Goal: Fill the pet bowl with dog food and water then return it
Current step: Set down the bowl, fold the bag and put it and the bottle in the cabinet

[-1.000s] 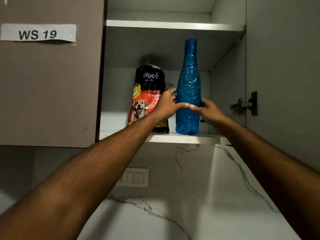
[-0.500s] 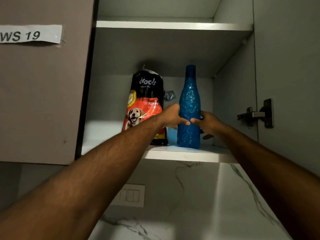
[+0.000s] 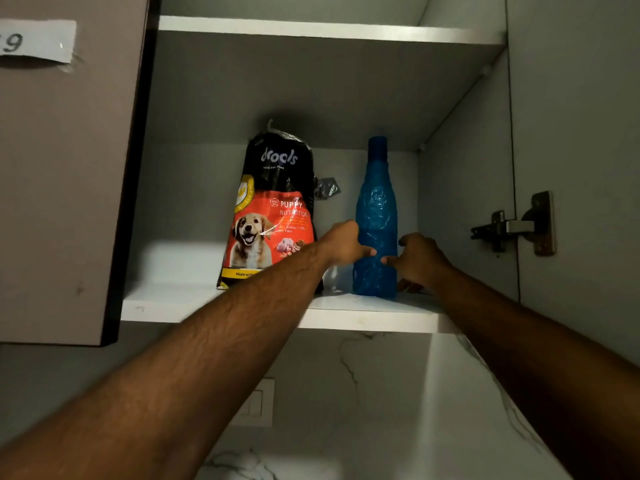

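The blue water bottle [image 3: 376,216] stands upright at centre-right of the frame on the cabinet shelf [image 3: 166,303], just beside the dog food bag [image 3: 273,209] — it's gripped low by the left hand [image 3: 341,245] and right hand [image 3: 420,259], fingers curled round it. Probably best kept vertical so the bag isn't knocked.

Glossy plastic food bag [image 3: 273,209]; crinkled translucent blue plastic bottle [image 3: 376,216]; matt shelf [image 3: 180,303].
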`<state>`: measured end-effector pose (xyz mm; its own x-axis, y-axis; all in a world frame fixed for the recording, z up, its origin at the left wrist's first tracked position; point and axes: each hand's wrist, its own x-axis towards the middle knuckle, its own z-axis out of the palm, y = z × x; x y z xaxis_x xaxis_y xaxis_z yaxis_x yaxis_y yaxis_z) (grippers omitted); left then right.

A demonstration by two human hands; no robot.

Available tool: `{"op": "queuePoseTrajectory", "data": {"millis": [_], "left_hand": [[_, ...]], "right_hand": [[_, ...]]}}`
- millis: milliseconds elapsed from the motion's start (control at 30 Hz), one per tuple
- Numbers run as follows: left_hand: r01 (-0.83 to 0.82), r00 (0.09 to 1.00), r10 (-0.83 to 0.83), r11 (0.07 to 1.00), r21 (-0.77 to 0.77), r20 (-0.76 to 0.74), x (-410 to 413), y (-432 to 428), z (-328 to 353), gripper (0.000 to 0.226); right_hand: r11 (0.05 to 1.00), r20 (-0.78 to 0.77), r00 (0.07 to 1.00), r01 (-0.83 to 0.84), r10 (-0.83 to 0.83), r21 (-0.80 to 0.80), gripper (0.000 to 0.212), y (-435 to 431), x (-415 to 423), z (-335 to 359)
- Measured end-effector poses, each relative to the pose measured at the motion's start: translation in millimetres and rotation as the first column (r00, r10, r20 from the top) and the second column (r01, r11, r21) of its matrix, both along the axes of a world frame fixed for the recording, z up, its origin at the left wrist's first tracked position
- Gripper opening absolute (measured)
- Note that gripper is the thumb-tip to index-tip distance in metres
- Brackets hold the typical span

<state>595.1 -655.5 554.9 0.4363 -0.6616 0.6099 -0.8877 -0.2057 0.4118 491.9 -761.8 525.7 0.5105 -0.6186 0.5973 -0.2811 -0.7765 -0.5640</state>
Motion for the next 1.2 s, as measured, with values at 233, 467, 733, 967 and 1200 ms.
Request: {"op": "queuePoseTrajectory", "data": {"millis": [233,467,733,967,1200], "left_hand": [[-0.143,0.963,0.140,0.990,-0.002,0.231,-23.6,36.3,-9.5,0.065],[-0.205,0.819,0.151,0.978,0.035,0.554,-78.5,84.5,-33.7,0.044],[0.143,0.915,-0.033,0.959,-0.247,0.402,-110.5,126.6,-97.0,0.059],[0.253,0.940,-0.132,0.888,-0.383,0.316,-140.8,149.3,-173.4,0.047],[0.240,0.950,-0.133,0.890,-0.387,0.282,-228.1,168.9,-197.1,0.044]], "right_hand": [[0.980,0.105,0.993,0.067,-0.048,-0.187,0.026,28.7,-23.0,-7.1],[0.925,0.149,0.986,-0.015,0.077,-0.381,0.017,91.5,-49.5,-33.7],[0.899,0.363,0.893,-0.094,0.266,-0.429,0.026,126.8,-76.8,-103.3],[0.907,0.353,0.907,-0.068,0.230,-0.416,0.030,156.5,-114.0,-161.6],[0.949,0.390,0.885,-0.150,0.253,-0.276,0.035,185.2,-202.3,-184.0]]}}
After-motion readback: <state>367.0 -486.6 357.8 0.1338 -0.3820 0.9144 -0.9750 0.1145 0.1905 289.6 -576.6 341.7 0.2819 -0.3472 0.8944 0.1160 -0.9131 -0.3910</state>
